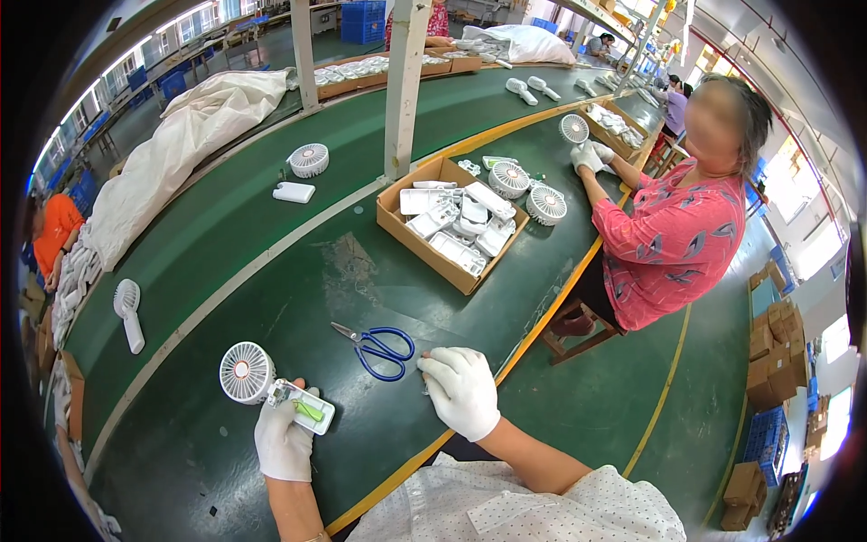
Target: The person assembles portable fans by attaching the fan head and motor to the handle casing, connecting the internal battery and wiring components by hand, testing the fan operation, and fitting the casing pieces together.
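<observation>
Scissors [362,341] lie right of the held fan [250,374].

Head camera: left of a fisheye pair, worn on the head, tilted down and forward.
Green workbench [293,298]: seen from above its near edge.
Left hand [284,443] and right hand [462,390]: close, below the lens.
Seated co-worker [673,248]: farther, at right.
White post [406,90]: far side, leaning with fisheye bend.
</observation>
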`<state>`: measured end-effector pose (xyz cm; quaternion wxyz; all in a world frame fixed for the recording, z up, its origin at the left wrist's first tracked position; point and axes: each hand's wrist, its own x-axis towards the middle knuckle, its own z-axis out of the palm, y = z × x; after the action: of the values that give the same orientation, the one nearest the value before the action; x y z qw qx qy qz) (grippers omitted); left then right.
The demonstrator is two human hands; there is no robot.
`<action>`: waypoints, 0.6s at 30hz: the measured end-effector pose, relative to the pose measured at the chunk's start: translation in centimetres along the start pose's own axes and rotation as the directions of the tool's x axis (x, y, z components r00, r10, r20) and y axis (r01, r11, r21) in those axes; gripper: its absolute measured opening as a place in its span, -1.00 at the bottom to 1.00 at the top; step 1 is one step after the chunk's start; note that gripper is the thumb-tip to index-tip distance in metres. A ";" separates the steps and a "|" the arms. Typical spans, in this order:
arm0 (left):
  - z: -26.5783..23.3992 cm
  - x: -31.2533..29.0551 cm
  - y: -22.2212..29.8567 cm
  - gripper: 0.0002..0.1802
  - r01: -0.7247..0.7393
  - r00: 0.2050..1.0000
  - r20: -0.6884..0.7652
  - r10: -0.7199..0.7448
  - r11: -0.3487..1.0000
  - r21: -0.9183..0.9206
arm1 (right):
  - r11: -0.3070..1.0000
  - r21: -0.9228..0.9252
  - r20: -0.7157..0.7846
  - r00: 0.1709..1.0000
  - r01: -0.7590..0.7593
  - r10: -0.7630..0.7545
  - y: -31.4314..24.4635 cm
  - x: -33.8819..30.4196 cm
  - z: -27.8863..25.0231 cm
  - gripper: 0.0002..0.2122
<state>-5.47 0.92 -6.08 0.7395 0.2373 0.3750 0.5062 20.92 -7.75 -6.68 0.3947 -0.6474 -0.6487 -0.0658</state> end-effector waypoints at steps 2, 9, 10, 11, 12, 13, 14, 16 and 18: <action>-0.1 0.1 -0.1 -0.57 0.005 1.000 0.010 -0.005 1.000 -0.004 | 1.000 -0.007 0.006 1.000 0.004 -0.004 0.2 0.0 0.0 -0.76; 0.1 -0.1 0.1 -0.58 0.001 1.000 0.021 -0.001 1.000 0.010 | 1.000 -0.003 -0.024 1.000 0.015 -0.016 0.2 0.1 0.2 -0.78; 0.2 -0.1 0.1 -0.58 -0.001 1.000 0.020 0.000 1.000 0.010 | 1.000 -0.002 -0.024 1.000 0.017 -0.017 0.2 0.1 0.3 -0.78; 0.3 -0.1 0.1 -0.59 0.002 1.000 0.013 -0.002 1.000 0.008 | 1.000 -0.003 -0.025 1.000 0.018 -0.018 0.3 0.1 0.3 -0.77; 0.4 -0.1 0.1 -0.59 0.005 1.000 0.007 -0.005 1.000 0.006 | 1.000 -0.004 -0.027 0.999 0.019 -0.020 0.3 0.1 0.2 -0.76; 0.5 -0.2 0.1 -0.59 0.002 1.000 0.006 -0.002 1.000 0.005 | 1.000 -0.003 -0.027 0.999 0.022 -0.022 0.3 0.0 0.2 -0.76; 0.5 -0.2 0.1 -0.59 0.003 1.000 0.003 -0.003 1.000 0.008 | 1.000 0.002 -0.023 1.000 0.015 -0.015 0.3 0.0 0.2 -0.76; 0.5 -0.2 0.1 -0.59 0.002 1.000 0.000 -0.002 1.000 0.012 | 1.000 0.009 -0.021 1.000 0.010 -0.010 0.2 -0.1 0.2 -0.77; 0.3 -0.2 0.1 -0.59 0.003 1.000 -0.004 -0.003 1.000 0.006 | 1.000 0.008 -0.020 1.000 0.007 -0.007 0.1 -0.1 0.2 -0.77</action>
<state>-5.30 0.80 -5.79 0.7389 0.2379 0.3783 0.5043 20.91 -7.63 -6.93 0.4036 -0.6428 -0.6472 -0.0709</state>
